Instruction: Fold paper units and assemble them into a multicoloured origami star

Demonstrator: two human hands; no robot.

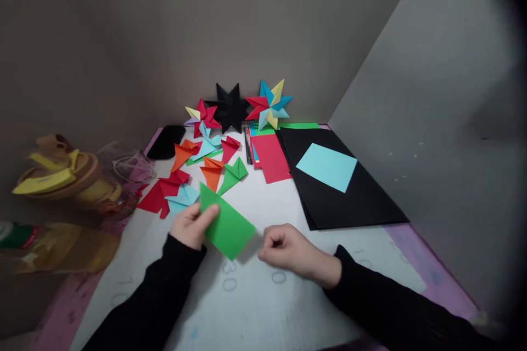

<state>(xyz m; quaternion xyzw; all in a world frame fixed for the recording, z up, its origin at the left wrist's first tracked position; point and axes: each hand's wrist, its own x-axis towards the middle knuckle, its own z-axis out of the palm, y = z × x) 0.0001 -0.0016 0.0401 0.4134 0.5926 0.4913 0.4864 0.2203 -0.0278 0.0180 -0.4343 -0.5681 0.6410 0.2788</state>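
Note:
My left hand [190, 225] pinches a flat sheet of green paper [230, 225] between thumb and fingers, holding it above the white table surface. Just beyond the sheet's right corner is my right hand [288, 249], its fingers curled closed, apart from the paper and with nothing seen in them. Past the left hand lie several folded paper pieces: a light blue one [181, 199], a red one [154, 200], a green one [234, 174] and an orange one [212, 174].
Against the back wall stand a black paper star [230, 108], a multicoloured star [270, 105] and a smaller red star [203, 117]. Black sheets [329, 208] bear a light blue paper [327, 166]. Red paper [272, 159], a phone [167, 141] and a cluttered container [90, 175] are nearby.

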